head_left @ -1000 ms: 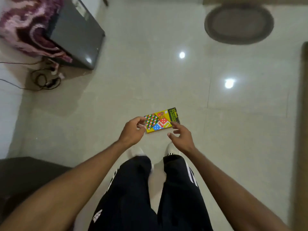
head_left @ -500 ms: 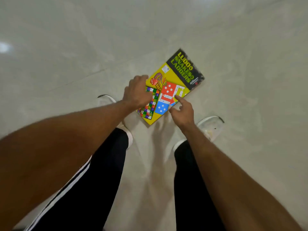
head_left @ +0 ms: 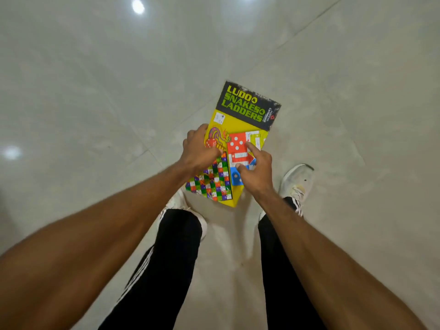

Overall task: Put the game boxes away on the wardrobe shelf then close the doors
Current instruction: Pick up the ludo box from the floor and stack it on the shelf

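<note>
— Yellow cardboard, then: where is the game box (head_left: 240, 125)?

— Flat on the pale tiled floor (head_left: 95, 91), just ahead of the person's two white shoes. Its black title band, reading "LUDO SNAKES LADDERS", is the end farthest from the shoes.

— Which way does its long axis run?

— Away from the shoes and tilted a little to the right, so one yellow corner points back between the feet. The printed lid faces up and is shut; what is inside cannot be seen.

— And the hands?

— Both are on the box's near half. The left hand (head_left: 198, 151) lies over its left edge with fingers curled onto the lid; whether they hook under the edge I cannot tell. The right hand (head_left: 258, 166) rests on the lid with fingers spread, forefinger stretched toward the red dice picture.
</note>
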A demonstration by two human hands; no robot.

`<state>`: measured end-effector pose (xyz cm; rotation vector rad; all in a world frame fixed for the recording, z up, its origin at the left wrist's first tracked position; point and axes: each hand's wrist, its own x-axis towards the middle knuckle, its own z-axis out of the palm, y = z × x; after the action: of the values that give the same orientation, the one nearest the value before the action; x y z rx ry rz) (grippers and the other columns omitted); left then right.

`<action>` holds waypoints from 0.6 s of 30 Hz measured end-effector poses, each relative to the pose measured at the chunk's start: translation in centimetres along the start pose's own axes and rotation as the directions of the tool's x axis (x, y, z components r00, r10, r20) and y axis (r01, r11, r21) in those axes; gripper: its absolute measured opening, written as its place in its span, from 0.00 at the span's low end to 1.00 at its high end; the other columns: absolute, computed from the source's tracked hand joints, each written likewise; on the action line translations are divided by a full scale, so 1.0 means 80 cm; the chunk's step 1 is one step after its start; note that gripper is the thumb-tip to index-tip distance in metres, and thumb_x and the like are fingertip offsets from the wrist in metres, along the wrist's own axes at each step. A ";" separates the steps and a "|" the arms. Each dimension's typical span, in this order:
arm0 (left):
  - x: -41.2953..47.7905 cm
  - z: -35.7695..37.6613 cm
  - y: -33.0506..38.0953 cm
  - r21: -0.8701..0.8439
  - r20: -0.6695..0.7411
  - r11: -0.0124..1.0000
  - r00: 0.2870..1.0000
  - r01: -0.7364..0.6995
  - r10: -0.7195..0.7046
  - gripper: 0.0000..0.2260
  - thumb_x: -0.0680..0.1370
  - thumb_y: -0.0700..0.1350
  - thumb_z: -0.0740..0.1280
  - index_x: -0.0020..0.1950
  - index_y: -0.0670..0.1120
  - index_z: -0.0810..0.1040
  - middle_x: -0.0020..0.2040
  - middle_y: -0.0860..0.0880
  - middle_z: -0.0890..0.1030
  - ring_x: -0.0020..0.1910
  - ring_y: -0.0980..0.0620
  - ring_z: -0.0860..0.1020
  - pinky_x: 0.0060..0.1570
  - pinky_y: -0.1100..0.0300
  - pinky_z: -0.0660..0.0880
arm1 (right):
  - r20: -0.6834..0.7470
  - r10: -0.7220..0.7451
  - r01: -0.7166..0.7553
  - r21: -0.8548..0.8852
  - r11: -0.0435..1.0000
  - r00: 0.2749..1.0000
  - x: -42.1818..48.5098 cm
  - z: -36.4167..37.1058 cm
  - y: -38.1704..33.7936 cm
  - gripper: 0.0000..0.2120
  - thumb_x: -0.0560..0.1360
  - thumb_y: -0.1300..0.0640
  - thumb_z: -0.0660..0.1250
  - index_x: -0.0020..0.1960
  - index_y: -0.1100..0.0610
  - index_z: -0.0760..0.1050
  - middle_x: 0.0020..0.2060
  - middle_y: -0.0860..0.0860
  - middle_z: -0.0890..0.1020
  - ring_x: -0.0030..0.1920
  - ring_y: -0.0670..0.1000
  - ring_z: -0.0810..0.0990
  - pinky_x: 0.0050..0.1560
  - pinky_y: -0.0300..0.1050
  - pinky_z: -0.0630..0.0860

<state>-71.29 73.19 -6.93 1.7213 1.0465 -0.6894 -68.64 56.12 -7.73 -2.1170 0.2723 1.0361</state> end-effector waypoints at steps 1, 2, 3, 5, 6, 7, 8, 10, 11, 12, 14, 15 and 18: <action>-0.021 -0.008 0.017 -0.016 -0.003 1.000 1.000 -0.017 0.017 0.29 0.61 0.52 0.71 0.61 0.60 0.70 0.58 0.48 0.74 0.58 0.44 0.76 0.57 0.43 0.77 | -0.010 -0.016 0.016 0.018 1.000 1.000 -0.016 -0.018 -0.013 0.31 0.71 0.69 0.70 0.71 0.55 0.69 0.63 0.58 0.68 0.58 0.44 0.69 0.41 0.13 0.62; -0.055 -0.020 0.048 -0.013 -0.001 0.999 1.000 -0.030 0.030 0.30 0.62 0.50 0.72 0.63 0.59 0.69 0.59 0.48 0.72 0.59 0.45 0.76 0.57 0.43 0.77 | -0.018 -0.034 0.034 0.036 0.999 0.999 -0.041 -0.050 -0.038 0.30 0.71 0.69 0.70 0.71 0.55 0.69 0.63 0.58 0.68 0.56 0.43 0.69 0.40 0.14 0.62; -0.086 -0.027 0.071 -0.011 -0.006 0.999 0.999 -0.043 0.043 0.30 0.64 0.49 0.72 0.65 0.58 0.69 0.61 0.47 0.70 0.59 0.45 0.75 0.57 0.44 0.77 | -0.032 -0.048 0.050 0.038 0.998 0.998 -0.064 -0.074 -0.052 0.30 0.71 0.69 0.70 0.71 0.55 0.70 0.63 0.58 0.68 0.54 0.41 0.69 0.41 0.14 0.62; -0.148 -0.038 0.122 -0.013 0.006 0.997 0.997 -0.082 0.082 0.29 0.70 0.45 0.73 0.69 0.55 0.67 0.63 0.47 0.69 0.60 0.47 0.74 0.57 0.46 0.78 | -0.058 -0.077 0.080 0.049 0.996 0.995 -0.116 -0.131 -0.086 0.29 0.71 0.69 0.70 0.70 0.54 0.71 0.61 0.58 0.69 0.53 0.40 0.69 0.42 0.14 0.63; -0.175 -0.042 0.146 -0.013 0.009 0.993 0.994 -0.113 0.113 0.29 0.72 0.43 0.73 0.70 0.54 0.67 0.64 0.46 0.68 0.60 0.48 0.74 0.56 0.48 0.78 | -0.074 -0.086 0.090 0.064 0.994 0.994 -0.138 -0.158 -0.100 0.29 0.70 0.69 0.70 0.69 0.54 0.72 0.61 0.58 0.69 0.52 0.38 0.70 0.44 0.14 0.63; -0.217 -0.044 0.180 -0.007 0.031 0.990 0.990 -0.139 0.140 0.29 0.72 0.42 0.73 0.70 0.53 0.67 0.65 0.46 0.68 0.59 0.48 0.74 0.55 0.50 0.78 | -0.089 -0.091 0.098 0.078 0.992 0.992 -0.175 -0.201 -0.118 0.29 0.70 0.69 0.70 0.69 0.53 0.72 0.60 0.57 0.69 0.52 0.37 0.70 0.45 0.15 0.63; -0.254 -0.045 0.206 -0.007 0.045 0.988 0.987 -0.157 0.157 0.29 0.73 0.42 0.73 0.71 0.52 0.67 0.65 0.46 0.68 0.59 0.49 0.74 0.52 0.52 0.78 | -0.095 -0.088 0.097 0.094 0.991 0.992 -0.206 -0.235 -0.130 0.28 0.70 0.69 0.70 0.68 0.52 0.73 0.59 0.57 0.69 0.53 0.38 0.71 0.47 0.16 0.65; -0.335 -0.041 0.270 0.000 0.085 0.975 0.972 -0.221 0.220 0.29 0.73 0.41 0.73 0.71 0.52 0.67 0.64 0.47 0.68 0.58 0.49 0.74 0.47 0.58 0.77 | -0.152 -0.097 0.118 0.134 0.984 0.984 -0.274 -0.312 -0.150 0.28 0.71 0.68 0.70 0.67 0.50 0.73 0.58 0.56 0.69 0.56 0.44 0.74 0.50 0.19 0.70; -0.367 -0.038 0.295 0.007 0.104 0.969 0.964 -0.247 0.245 0.29 0.73 0.41 0.73 0.70 0.52 0.67 0.63 0.48 0.68 0.58 0.50 0.75 0.44 0.60 0.76 | -0.177 -0.101 0.129 0.157 0.979 0.979 -0.301 -0.344 -0.156 0.27 0.71 0.68 0.70 0.66 0.49 0.73 0.58 0.55 0.69 0.56 0.45 0.75 0.50 0.21 0.71; -0.396 -0.034 0.319 0.014 0.120 0.960 0.953 -0.280 0.277 0.29 0.72 0.42 0.73 0.70 0.52 0.67 0.63 0.48 0.69 0.57 0.50 0.75 0.42 0.62 0.75 | -0.201 -0.108 0.144 0.178 0.973 0.974 -0.327 -0.376 -0.161 0.27 0.71 0.67 0.70 0.66 0.47 0.74 0.58 0.55 0.69 0.56 0.44 0.75 0.49 0.22 0.73; -0.456 -0.022 0.370 0.028 0.177 0.937 0.924 -0.348 0.338 0.29 0.71 0.44 0.74 0.69 0.53 0.68 0.63 0.47 0.70 0.56 0.49 0.76 0.42 0.62 0.76 | -0.251 -0.114 0.174 0.234 0.957 0.961 -0.382 -0.445 -0.165 0.27 0.72 0.67 0.70 0.64 0.44 0.73 0.57 0.53 0.68 0.54 0.42 0.75 0.48 0.24 0.75; -0.485 -0.014 0.396 0.035 0.209 0.925 0.908 -0.378 0.363 0.29 0.70 0.46 0.75 0.68 0.54 0.68 0.62 0.47 0.71 0.56 0.49 0.76 0.42 0.61 0.77 | -0.284 -0.114 0.188 0.247 0.951 0.952 -0.408 -0.477 -0.164 0.27 0.73 0.67 0.70 0.64 0.43 0.73 0.56 0.53 0.68 0.54 0.41 0.75 0.47 0.25 0.75; -0.552 0.017 0.471 0.034 0.301 0.891 0.855 -0.452 0.422 0.30 0.67 0.50 0.74 0.68 0.56 0.69 0.63 0.47 0.72 0.57 0.49 0.77 0.43 0.59 0.79 | -0.363 -0.110 0.226 0.293 0.929 0.925 -0.472 -0.565 -0.157 0.25 0.74 0.67 0.69 0.66 0.46 0.73 0.56 0.52 0.67 0.54 0.40 0.75 0.43 0.25 0.76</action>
<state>-58.79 51.16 45.35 1.7991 0.3969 -0.6757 -60.48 28.06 44.95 -1.9586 0.3924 0.4751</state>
